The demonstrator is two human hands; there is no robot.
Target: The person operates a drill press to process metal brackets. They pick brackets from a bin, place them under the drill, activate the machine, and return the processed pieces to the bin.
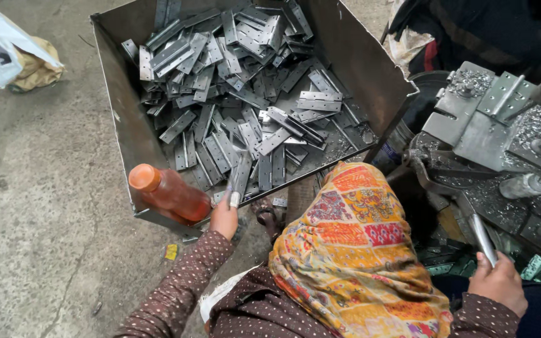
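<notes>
My left hand (223,219) reaches over the near rim of a grey metal bin (117,112) and is closed on one flat metal hinge plate (240,177), tilted up from the pile. Several more grey hinge plates (245,81) fill the bin. My right hand (499,283) grips the shiny steel lever (482,236) of a press machine (471,134) on the right. A folded hinge (502,94) rests on the machine's top block among metal shavings. A patterned orange and yellow scarf (352,244) hangs between my two arms.
An orange plastic bottle (167,193) lies in the bin's near left corner, beside my left hand. A white plastic bag (1,50) sits on the concrete floor (51,238) at upper left. Dark cloth (471,31) is piled behind the machine.
</notes>
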